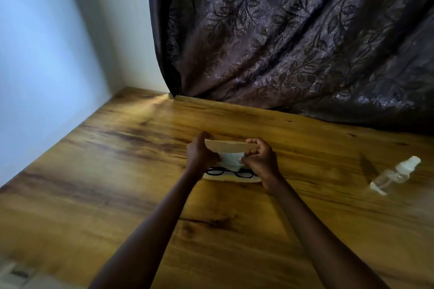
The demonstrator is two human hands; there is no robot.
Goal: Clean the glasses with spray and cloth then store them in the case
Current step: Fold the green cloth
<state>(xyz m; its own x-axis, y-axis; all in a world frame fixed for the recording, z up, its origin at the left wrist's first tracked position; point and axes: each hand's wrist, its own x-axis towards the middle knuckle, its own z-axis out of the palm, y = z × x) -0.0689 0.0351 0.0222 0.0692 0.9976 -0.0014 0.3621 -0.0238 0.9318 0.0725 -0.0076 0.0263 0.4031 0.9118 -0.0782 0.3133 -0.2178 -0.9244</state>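
In the head view, both forearms reach out over a wooden desk (112,185) toward an open glasses case (229,146) lying near its middle. The case's tan lid stands raised, its edge toward the camera, and each hand has one end of it. The left hand (201,155) has its grip closed round the lid's left end, fingers curled behind it. The right hand (259,159) has its grip closed on the right end, pinching it between thumb and bent fingers. Below the lid hangs a pale fabric (231,159); whether it is a loose cloth or the case lining cannot be told. The black-rimmed glasses (231,173) lie in the case's white lower half, between the two wrists and partly hidden by them. A clear spray bottle (394,175) lies on its side on the desk, well apart to the right. A dark leaf-patterned curtain (293,30) hangs behind the desk, with a pale wall (47,54) at the left.
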